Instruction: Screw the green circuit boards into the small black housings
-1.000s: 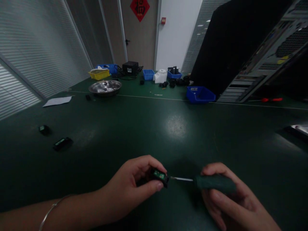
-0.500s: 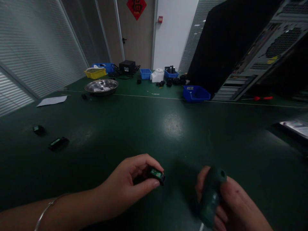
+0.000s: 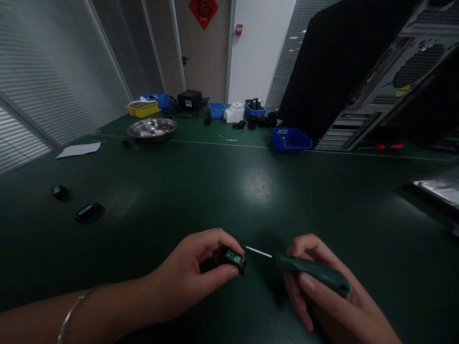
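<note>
Between the thumb and fingers of my left hand (image 3: 201, 267) is a small black part with a green circuit board (image 3: 234, 258) showing on its upper face. My right hand (image 3: 322, 286) grips a screwdriver (image 3: 315, 272) by its dark green handle. The metal shaft points left, and its tip is close to the far right end of the black part; whether it touches cannot be made out. Two similar small black parts, one blocky (image 3: 60, 192) and one longer (image 3: 89, 212), lie on the green table (image 3: 201, 191) to the left.
At the back stand a metal bowl (image 3: 152, 129), a yellow bin (image 3: 143, 109), a dark blue bin (image 3: 291, 139) and a white plastic housing (image 3: 234, 113). A computer case (image 3: 344, 112) rises at the right. A flat metallic object (image 3: 439, 191) lies at the right edge.
The screwdriver has turned in my right hand: its shaft pointed down toward me, and now it points left at the black part. My left hand has stayed nearly still.
</note>
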The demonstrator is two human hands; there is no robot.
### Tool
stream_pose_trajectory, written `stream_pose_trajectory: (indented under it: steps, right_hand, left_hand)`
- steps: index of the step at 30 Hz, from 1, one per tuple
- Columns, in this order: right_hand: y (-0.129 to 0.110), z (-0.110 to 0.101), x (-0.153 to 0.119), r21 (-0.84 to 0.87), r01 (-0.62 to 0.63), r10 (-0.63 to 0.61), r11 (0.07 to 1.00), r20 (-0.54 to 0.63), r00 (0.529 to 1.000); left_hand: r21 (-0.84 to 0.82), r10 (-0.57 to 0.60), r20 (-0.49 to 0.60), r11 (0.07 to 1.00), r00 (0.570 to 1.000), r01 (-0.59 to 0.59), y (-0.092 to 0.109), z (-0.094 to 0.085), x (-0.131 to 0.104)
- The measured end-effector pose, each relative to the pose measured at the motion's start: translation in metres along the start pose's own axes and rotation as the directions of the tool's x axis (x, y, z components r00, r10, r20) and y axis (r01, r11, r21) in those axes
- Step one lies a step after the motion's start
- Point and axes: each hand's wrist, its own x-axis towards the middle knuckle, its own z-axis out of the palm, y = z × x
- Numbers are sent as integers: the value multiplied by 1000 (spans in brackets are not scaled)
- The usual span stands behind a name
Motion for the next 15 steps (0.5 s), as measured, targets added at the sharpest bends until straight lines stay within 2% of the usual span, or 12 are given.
stream_pose_trajectory:
  steps: [8,15]
  right_hand:
    - [3,-4,-3,-51,-13,14,999,19,1000]
    - [3,-3,-2,-40,-29,28,999,-15,999]
  left_hand:
    - [36,35,-23,999,999,-34,0,-1,0]
    - [-71,73,-21,995,997,-74,-5,-3,2]
